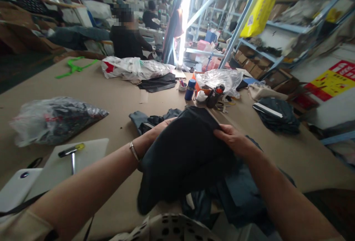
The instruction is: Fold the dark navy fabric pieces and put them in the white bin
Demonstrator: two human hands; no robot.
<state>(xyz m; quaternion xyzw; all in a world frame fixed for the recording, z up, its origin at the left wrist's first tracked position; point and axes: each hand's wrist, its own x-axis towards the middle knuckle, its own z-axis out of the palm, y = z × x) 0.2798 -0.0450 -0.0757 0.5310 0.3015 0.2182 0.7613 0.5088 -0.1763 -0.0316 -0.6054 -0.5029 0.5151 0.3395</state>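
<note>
Between my two hands hangs a dark piece of fabric (pixel 188 148), raised over the near part of the table (pixel 122 98). My left hand (pixel 161 127) grips its left side, with most of the fingers hidden behind the cloth. On the upper right edge, my right hand (pixel 231 137) pinches the fabric between thumb and fingers. Dark blue-grey garments (pixel 246 193) lie beneath and to the right of the held piece. A smaller dark bundle of cloth (pixel 138 117) shows just beyond my left hand.
At left lie a plastic bag of dark goods (pixel 61 119), a white board (pixel 95 152) and a hammer (pixel 73 161). Ahead stand a blue bottle (pixel 190 90), a black bottle (pixel 215 96) and a white bundle (pixel 135 69). Folded garments (pixel 277 115) sit at right. Co-workers sit beyond.
</note>
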